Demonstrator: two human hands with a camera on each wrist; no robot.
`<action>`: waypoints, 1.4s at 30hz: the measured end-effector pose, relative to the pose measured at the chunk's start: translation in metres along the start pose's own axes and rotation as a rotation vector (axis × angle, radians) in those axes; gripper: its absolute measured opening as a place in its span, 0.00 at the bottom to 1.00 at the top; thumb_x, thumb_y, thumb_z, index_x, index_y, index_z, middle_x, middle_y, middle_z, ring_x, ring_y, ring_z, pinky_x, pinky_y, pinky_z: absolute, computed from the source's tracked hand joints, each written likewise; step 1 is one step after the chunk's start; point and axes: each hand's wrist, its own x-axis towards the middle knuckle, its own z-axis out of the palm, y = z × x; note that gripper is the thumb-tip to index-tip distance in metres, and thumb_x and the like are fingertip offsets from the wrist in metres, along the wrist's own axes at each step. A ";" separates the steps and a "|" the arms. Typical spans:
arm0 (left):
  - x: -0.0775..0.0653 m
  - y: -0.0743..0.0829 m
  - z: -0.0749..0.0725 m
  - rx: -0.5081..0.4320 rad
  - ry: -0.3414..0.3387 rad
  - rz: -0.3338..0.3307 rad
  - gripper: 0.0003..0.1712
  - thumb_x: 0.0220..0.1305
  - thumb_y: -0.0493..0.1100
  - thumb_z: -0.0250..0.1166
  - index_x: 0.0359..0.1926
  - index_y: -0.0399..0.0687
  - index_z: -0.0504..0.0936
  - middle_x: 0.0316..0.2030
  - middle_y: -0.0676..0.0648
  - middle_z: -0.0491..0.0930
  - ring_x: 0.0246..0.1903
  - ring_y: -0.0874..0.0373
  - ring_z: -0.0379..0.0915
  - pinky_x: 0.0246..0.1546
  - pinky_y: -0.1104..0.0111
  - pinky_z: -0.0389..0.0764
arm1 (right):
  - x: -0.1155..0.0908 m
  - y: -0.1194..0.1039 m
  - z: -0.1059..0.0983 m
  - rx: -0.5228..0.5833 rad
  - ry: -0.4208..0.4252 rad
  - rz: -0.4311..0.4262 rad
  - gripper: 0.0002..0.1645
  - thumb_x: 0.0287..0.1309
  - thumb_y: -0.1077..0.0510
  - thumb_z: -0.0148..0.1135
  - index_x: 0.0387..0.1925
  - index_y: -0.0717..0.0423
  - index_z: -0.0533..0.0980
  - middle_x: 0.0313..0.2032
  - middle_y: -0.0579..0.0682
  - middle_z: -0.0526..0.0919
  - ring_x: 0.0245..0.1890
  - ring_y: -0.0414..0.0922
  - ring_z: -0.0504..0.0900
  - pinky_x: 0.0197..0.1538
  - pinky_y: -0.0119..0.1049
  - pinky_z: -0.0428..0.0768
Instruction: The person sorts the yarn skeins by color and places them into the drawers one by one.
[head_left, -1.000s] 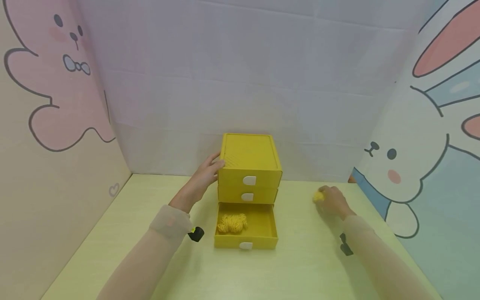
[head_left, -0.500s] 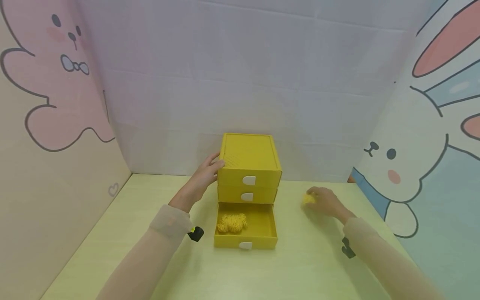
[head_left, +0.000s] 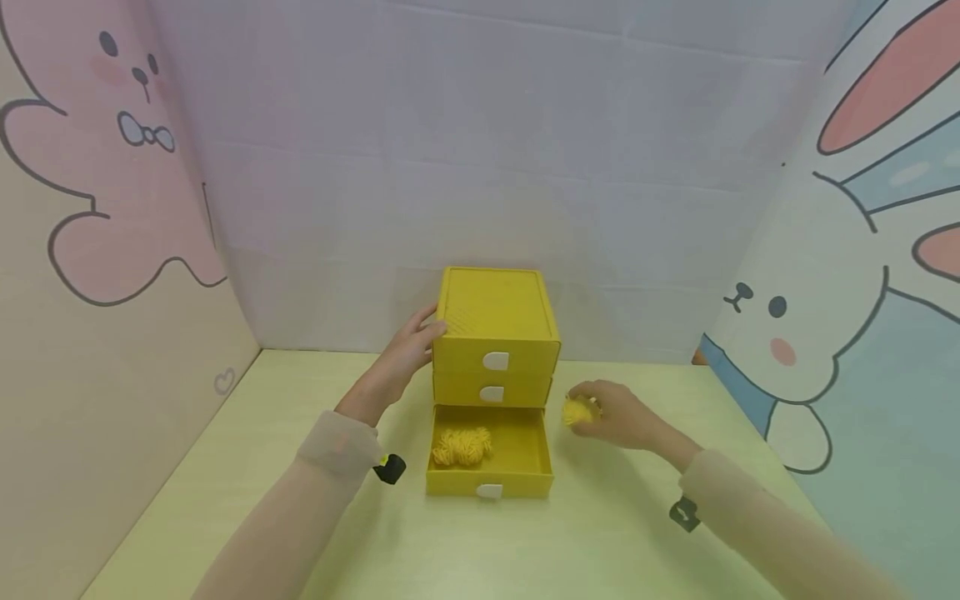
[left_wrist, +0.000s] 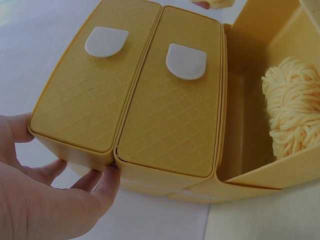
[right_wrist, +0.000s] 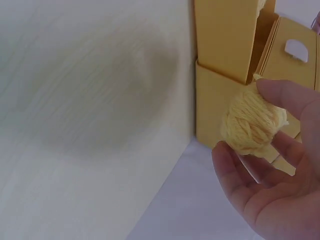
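A yellow drawer cabinet (head_left: 495, 308) stands against the back wall, its bottom drawer (head_left: 525, 442) pulled out and two upper drawers closed. Inside the drawer's left part lies a bundle of yellow yarn (head_left: 462, 447). My left hand (head_left: 397, 362) rests against the cabinet's left side, thumb at the upper edge; the left wrist view shows the fingertips (left_wrist: 107, 175) touching the side wall. Just right of the cabinet, my right hand (head_left: 618, 414) holds a small ball of yellow yarn (right_wrist: 252, 120) between thumb and fingers, above the table.
White tabs (head_left: 489, 492) serve as drawer handles. The pale yellow-green table (head_left: 600, 533) extends in front and to both sides. A white sheet (head_left: 480, 167) hangs behind, and side panels carry a pink cartoon and a rabbit (head_left: 810, 317). Each wrist bears a small dark device.
My right hand has carried the yarn ball leftward across the table, from the far right to beside the cabinet. The left hand and the drawers keep their places.
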 end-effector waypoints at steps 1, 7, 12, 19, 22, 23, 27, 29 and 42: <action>0.000 0.000 0.000 0.002 -0.002 0.002 0.39 0.84 0.57 0.53 0.86 0.65 0.48 0.83 0.43 0.50 0.80 0.39 0.50 0.81 0.44 0.55 | 0.000 -0.005 0.001 0.000 0.000 -0.013 0.27 0.59 0.56 0.78 0.57 0.63 0.82 0.53 0.58 0.87 0.47 0.52 0.84 0.51 0.51 0.84; 0.000 -0.002 0.000 0.000 0.003 0.002 0.39 0.84 0.57 0.53 0.86 0.65 0.48 0.83 0.43 0.51 0.80 0.39 0.50 0.81 0.45 0.56 | 0.005 -0.030 0.011 -0.013 -0.014 -0.102 0.26 0.59 0.56 0.78 0.57 0.62 0.82 0.53 0.56 0.87 0.51 0.55 0.84 0.57 0.56 0.83; -0.001 -0.002 0.000 -0.005 0.004 0.003 0.39 0.84 0.57 0.53 0.86 0.64 0.49 0.83 0.44 0.51 0.80 0.39 0.51 0.81 0.45 0.56 | 0.012 -0.045 0.020 -0.004 -0.028 -0.166 0.25 0.59 0.57 0.77 0.56 0.62 0.82 0.53 0.56 0.87 0.53 0.55 0.85 0.60 0.55 0.83; -0.004 -0.001 0.000 0.005 -0.004 0.013 0.39 0.84 0.57 0.52 0.86 0.65 0.48 0.84 0.45 0.49 0.81 0.39 0.49 0.81 0.44 0.55 | 0.021 -0.056 0.034 -0.002 -0.061 -0.170 0.23 0.60 0.58 0.77 0.55 0.61 0.83 0.54 0.55 0.87 0.55 0.56 0.85 0.62 0.55 0.83; -0.005 -0.001 0.001 0.008 -0.009 0.018 0.39 0.84 0.57 0.52 0.87 0.64 0.47 0.84 0.46 0.47 0.81 0.39 0.49 0.81 0.44 0.55 | 0.024 -0.061 0.039 -0.002 -0.086 -0.152 0.23 0.60 0.58 0.77 0.56 0.60 0.83 0.55 0.54 0.87 0.56 0.55 0.84 0.62 0.54 0.83; -0.005 0.000 0.001 0.008 -0.009 0.018 0.39 0.84 0.57 0.52 0.86 0.64 0.47 0.84 0.46 0.47 0.81 0.39 0.49 0.81 0.44 0.55 | 0.025 -0.062 0.041 0.000 -0.093 -0.149 0.24 0.60 0.58 0.77 0.56 0.61 0.83 0.55 0.54 0.87 0.55 0.55 0.84 0.61 0.53 0.83; -0.006 0.000 0.001 0.004 -0.005 0.018 0.39 0.84 0.56 0.53 0.86 0.64 0.47 0.84 0.47 0.47 0.81 0.40 0.48 0.81 0.44 0.55 | 0.030 -0.064 0.048 -0.021 -0.099 -0.180 0.24 0.58 0.59 0.76 0.56 0.62 0.83 0.54 0.54 0.87 0.54 0.54 0.84 0.59 0.50 0.84; -0.005 0.000 0.001 0.004 -0.003 0.014 0.39 0.84 0.57 0.53 0.86 0.64 0.47 0.84 0.47 0.47 0.81 0.40 0.49 0.81 0.44 0.55 | 0.032 -0.063 0.052 -0.032 -0.101 -0.190 0.25 0.58 0.59 0.76 0.57 0.62 0.83 0.54 0.53 0.87 0.54 0.53 0.84 0.59 0.50 0.84; -0.003 0.000 0.003 0.005 0.003 0.006 0.39 0.84 0.57 0.53 0.86 0.65 0.48 0.84 0.46 0.48 0.81 0.40 0.49 0.81 0.44 0.55 | 0.041 -0.063 0.073 -0.136 -0.141 -0.202 0.25 0.60 0.55 0.76 0.57 0.60 0.83 0.54 0.52 0.87 0.55 0.52 0.84 0.62 0.48 0.83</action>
